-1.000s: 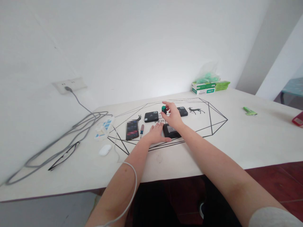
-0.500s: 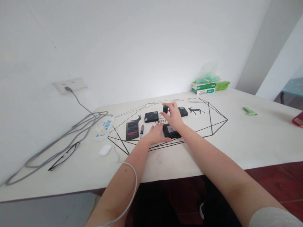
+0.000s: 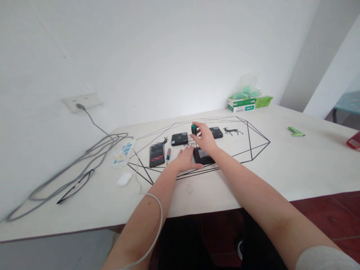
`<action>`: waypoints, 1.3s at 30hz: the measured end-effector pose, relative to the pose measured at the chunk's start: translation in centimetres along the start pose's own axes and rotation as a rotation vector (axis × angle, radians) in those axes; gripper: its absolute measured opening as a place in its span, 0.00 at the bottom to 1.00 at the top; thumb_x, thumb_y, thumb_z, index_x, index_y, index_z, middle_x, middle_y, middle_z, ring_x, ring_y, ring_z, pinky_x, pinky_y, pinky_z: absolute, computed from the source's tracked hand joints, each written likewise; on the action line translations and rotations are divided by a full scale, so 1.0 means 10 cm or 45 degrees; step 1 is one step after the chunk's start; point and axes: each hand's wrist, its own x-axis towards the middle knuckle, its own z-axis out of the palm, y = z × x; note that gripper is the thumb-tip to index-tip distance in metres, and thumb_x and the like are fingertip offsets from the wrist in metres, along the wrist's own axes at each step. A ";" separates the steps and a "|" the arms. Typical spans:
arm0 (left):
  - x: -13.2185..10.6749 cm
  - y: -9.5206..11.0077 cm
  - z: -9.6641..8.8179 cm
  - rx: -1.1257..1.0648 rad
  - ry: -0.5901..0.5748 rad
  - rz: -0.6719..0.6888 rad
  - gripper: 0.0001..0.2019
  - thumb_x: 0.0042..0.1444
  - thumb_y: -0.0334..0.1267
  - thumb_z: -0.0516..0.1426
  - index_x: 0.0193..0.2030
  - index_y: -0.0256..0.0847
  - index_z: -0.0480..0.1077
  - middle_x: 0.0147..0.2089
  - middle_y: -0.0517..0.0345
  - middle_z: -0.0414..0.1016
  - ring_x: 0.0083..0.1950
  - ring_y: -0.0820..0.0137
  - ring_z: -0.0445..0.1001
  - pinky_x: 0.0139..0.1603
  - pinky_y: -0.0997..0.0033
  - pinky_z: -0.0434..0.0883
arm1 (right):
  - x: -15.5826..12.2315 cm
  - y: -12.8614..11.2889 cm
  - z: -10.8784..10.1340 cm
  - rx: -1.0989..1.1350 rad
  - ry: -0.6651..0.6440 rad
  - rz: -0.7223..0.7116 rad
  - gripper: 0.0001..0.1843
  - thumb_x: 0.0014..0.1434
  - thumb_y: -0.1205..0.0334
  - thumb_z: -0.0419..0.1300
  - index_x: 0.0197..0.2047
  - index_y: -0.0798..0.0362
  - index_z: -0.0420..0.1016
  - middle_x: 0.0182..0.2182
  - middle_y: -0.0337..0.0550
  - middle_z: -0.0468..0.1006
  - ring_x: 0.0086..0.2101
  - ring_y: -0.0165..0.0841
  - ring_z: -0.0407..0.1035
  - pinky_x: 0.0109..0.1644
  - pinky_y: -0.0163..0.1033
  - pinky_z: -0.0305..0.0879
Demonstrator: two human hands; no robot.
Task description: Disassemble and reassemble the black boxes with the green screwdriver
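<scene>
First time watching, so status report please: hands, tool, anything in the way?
Right hand gripping green-and-black screwdriver, upright at black device. Left hand flat beside the device. Second screwdriver left of that hand, apparently not obstructing.

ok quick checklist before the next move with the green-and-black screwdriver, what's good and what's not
1. Green-and-black screwdriver in the right hand: ok, held by its handle.
2. Its tip seated: cannot tell, too small to make out.
3. Left hand at the labelled black box: ok, placed by its near left corner; how firmly, cannot tell.
4. Other screwdriver out of the way: ok, lying left of the left hand.
5. White cable clear of the arms: not ok, it crosses the left forearm.
</scene>
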 end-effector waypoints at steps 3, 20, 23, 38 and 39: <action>0.00 -0.01 0.01 -0.005 0.008 0.003 0.63 0.50 0.74 0.59 0.79 0.33 0.40 0.81 0.31 0.41 0.82 0.45 0.37 0.78 0.42 0.39 | 0.00 0.01 0.00 0.022 0.002 0.021 0.27 0.60 0.65 0.63 0.63 0.46 0.70 0.48 0.49 0.76 0.37 0.37 0.73 0.44 0.47 0.77; 0.02 -0.03 0.03 0.004 0.012 -0.002 0.64 0.49 0.75 0.58 0.79 0.34 0.40 0.81 0.32 0.41 0.82 0.44 0.36 0.78 0.42 0.39 | 0.00 -0.02 -0.01 0.050 0.085 -0.011 0.26 0.60 0.64 0.62 0.62 0.47 0.70 0.50 0.51 0.77 0.38 0.37 0.73 0.39 0.45 0.78; 0.02 -0.02 0.03 0.009 0.007 -0.007 0.64 0.49 0.75 0.59 0.79 0.32 0.40 0.81 0.31 0.41 0.82 0.44 0.36 0.78 0.42 0.39 | -0.01 -0.01 0.00 0.045 0.049 -0.001 0.27 0.60 0.64 0.61 0.63 0.48 0.70 0.50 0.51 0.77 0.38 0.38 0.73 0.40 0.46 0.78; 0.00 0.00 0.01 0.021 -0.007 -0.017 0.64 0.50 0.75 0.58 0.79 0.32 0.38 0.81 0.33 0.39 0.82 0.47 0.35 0.79 0.43 0.38 | 0.01 -0.08 -0.05 -0.015 0.054 0.031 0.20 0.59 0.60 0.66 0.56 0.47 0.77 0.45 0.47 0.74 0.43 0.40 0.72 0.51 0.49 0.75; 0.01 0.00 0.01 0.019 -0.009 -0.015 0.64 0.50 0.75 0.58 0.79 0.32 0.38 0.81 0.33 0.39 0.82 0.47 0.35 0.78 0.43 0.38 | 0.01 -0.08 -0.05 -0.007 0.060 0.024 0.20 0.59 0.61 0.66 0.56 0.48 0.76 0.45 0.47 0.74 0.42 0.39 0.72 0.50 0.48 0.75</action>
